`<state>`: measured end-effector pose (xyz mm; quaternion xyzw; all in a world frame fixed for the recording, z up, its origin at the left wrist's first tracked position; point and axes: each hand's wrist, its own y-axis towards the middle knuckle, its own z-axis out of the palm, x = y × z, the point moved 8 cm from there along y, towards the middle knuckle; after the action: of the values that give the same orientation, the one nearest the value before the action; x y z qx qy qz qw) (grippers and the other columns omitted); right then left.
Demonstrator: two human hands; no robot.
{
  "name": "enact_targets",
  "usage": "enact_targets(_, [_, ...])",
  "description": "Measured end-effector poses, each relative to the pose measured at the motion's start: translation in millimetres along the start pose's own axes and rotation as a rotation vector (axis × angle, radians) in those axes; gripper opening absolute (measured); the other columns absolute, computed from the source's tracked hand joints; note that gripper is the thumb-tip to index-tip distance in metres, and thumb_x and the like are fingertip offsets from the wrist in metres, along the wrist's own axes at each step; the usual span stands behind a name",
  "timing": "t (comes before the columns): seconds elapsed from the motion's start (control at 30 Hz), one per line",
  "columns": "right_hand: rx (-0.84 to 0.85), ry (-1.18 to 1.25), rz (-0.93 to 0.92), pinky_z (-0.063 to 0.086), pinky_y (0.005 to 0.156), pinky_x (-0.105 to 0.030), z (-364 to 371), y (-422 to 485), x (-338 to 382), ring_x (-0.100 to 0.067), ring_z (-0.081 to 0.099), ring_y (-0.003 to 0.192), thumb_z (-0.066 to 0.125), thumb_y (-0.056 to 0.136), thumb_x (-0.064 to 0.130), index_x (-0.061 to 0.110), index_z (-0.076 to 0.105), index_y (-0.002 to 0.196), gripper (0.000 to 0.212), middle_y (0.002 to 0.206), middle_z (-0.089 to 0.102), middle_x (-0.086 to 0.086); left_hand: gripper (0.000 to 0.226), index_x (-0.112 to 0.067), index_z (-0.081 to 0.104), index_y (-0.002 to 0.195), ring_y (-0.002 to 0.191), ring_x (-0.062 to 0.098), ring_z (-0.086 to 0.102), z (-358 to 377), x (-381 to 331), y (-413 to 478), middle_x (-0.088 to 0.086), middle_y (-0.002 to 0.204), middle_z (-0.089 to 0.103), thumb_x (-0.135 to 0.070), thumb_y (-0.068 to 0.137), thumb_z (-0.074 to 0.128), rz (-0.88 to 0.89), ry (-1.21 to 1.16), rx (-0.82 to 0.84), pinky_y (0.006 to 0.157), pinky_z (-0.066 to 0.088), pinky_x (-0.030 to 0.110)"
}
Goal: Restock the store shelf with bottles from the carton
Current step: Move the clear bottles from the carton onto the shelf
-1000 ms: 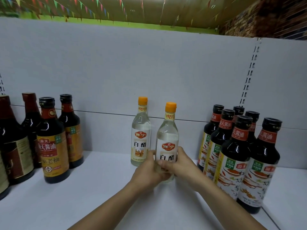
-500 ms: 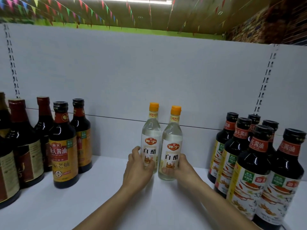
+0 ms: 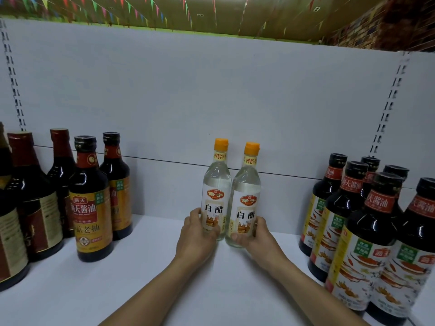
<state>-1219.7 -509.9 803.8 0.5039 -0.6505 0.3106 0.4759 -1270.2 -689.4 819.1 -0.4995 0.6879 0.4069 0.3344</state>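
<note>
Two clear bottles with orange caps and white labels, both upright on the white shelf.

- Left vinegar bottle: landmark item; stands just in front of the back panel.
- Right vinegar bottle: immediately right of the left vinegar bottle, bodies touching or very nearly so, a little nearer the camera.
- Left hand: at the lower left side of the left vinegar bottle, fingers curled round its body, thumb on the label edge; holds it.
- Right hand: one bottle over from the left vinegar bottle, thumb across the lower front of the right vinegar bottle, fingers wrapped round its right side; grips it.
- Yellow-labelled dark bottles: upright cluster well to the left of the left vinegar bottle.
- Red-banded dark bottles: upright cluster well to its right, black caps.
- Coloured bunting: high above it, beyond the panel's top edge.
</note>
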Motion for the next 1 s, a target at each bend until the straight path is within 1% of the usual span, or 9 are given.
enact_targets(0.07, [-0.005, 0.007, -0.012, 0.046, 0.092, -0.025, 1, -2, 1, -0.015, 0.059, 0.116, 0.077, 0.091, 0.023, 0.027, 0.035, 0.128, 0.056, 0.124, 0.059, 0.013, 0.062, -0.024, 0.032, 0.147, 0.128, 0.022, 0.060, 2, 2, -1, -0.001, 0.147, 0.055, -0.031, 0.097, 0.067, -0.019, -0.028, 0.023, 0.107, 0.051, 0.042])
enact_targets(0.17, [-0.022, 0.001, -0.036, 0.044, 0.091, -0.025, 0, -4, 5, -0.013, 0.058, 0.113, 0.074, 0.094, 0.022, 0.028, 0.036, 0.127, 0.051, 0.120, 0.058, 0.015, 0.062, -0.025, 0.029, 0.148, 0.129, 0.024, 0.061, 3, 1, -3, -0.002, 0.146, 0.057, -0.031, 0.098, 0.065, -0.021, -0.020, 0.038, 0.104, 0.050, 0.039])
enact_targets(0.27, [-0.047, 0.002, -0.041, 0.044, 0.089, -0.024, 1, -3, 5, -0.013, 0.058, 0.111, 0.073, 0.094, 0.022, 0.030, 0.037, 0.126, 0.049, 0.119, 0.058, 0.016, 0.061, -0.025, 0.029, 0.148, 0.128, 0.024, 0.061, 1, 1, -4, -0.001, 0.146, 0.059, -0.031, 0.098, 0.065, -0.014, -0.002, 0.038, 0.103, 0.050, 0.037])
enact_targets(0.4, [-0.088, -0.033, -0.040, 0.048, 0.095, -0.030, 1, -1, 2, -0.017, 0.061, 0.116, 0.075, 0.092, 0.027, 0.030, 0.038, 0.127, 0.050, 0.128, 0.061, 0.010, 0.061, -0.024, 0.029, 0.147, 0.126, 0.024, 0.062, 0, 2, -6, -0.001, 0.144, 0.060, -0.033, 0.099, 0.064, -0.002, 0.017, 0.028, 0.100, 0.050, 0.036])
enact_targets(0.53, [-0.138, -0.086, -0.048, 0.051, 0.092, -0.030, 0, 2, 0, -0.016, 0.063, 0.113, 0.076, 0.091, 0.030, 0.027, 0.040, 0.128, 0.052, 0.131, 0.063, 0.008, 0.060, -0.024, 0.030, 0.146, 0.124, 0.022, 0.063, 0, 3, -6, -0.001, 0.142, 0.062, -0.033, 0.099, 0.065, 0.007, 0.028, 0.028, 0.094, 0.048, 0.030])
enact_targets(0.6, [-0.174, -0.131, -0.061, 0.053, 0.092, -0.033, -1, 3, -1, -0.016, 0.064, 0.111, 0.076, 0.090, 0.034, 0.027, 0.041, 0.127, 0.052, 0.132, 0.063, 0.008, 0.060, -0.025, 0.030, 0.146, 0.123, 0.022, 0.064, 0, 3, -6, -0.002, 0.141, 0.062, -0.034, 0.098, 0.065, 0.004, 0.028, 0.028, 0.092, 0.047, 0.029])
enact_targets(0.8, [-0.189, -0.190, -0.064, 0.054, 0.091, -0.035, -1, 1, 0, -0.020, 0.064, 0.116, 0.075, 0.090, 0.039, 0.027, 0.040, 0.127, 0.053, 0.134, 0.062, 0.006, 0.059, -0.025, 0.031, 0.147, 0.121, 0.020, 0.064, -1, 0, -11, -0.004, 0.139, 0.063, -0.035, 0.099, 0.063, 0.013, 0.051, 0.034, 0.087, 0.044, 0.024])
enact_targets(0.9, [-0.174, -0.195, -0.048, 0.054, 0.094, -0.037, -1, 0, 1, -0.021, 0.063, 0.118, 0.075, 0.089, 0.039, 0.026, 0.040, 0.131, 0.056, 0.135, 0.061, 0.005, 0.060, -0.026, 0.030, 0.148, 0.121, 0.020, 0.064, -1, -3, -14, -0.004, 0.139, 0.064, -0.036, 0.099, 0.064, 0.004, 0.058, 0.040, 0.088, 0.045, 0.025])
enact_targets(1.0, [-0.149, -0.213, -0.042, 0.051, 0.103, -0.044, 0, -2, 2, -0.023, 0.057, 0.126, 0.076, 0.087, 0.042, 0.025, 0.039, 0.135, 0.062, 0.137, 0.059, 0.004, 0.066, -0.026, 0.026, 0.151, 0.123, 0.021, 0.063, -1, -2, -15, -0.002, 0.141, 0.063, -0.037, 0.098, 0.064, -0.017, 0.055, 0.059, 0.095, 0.048, 0.030])
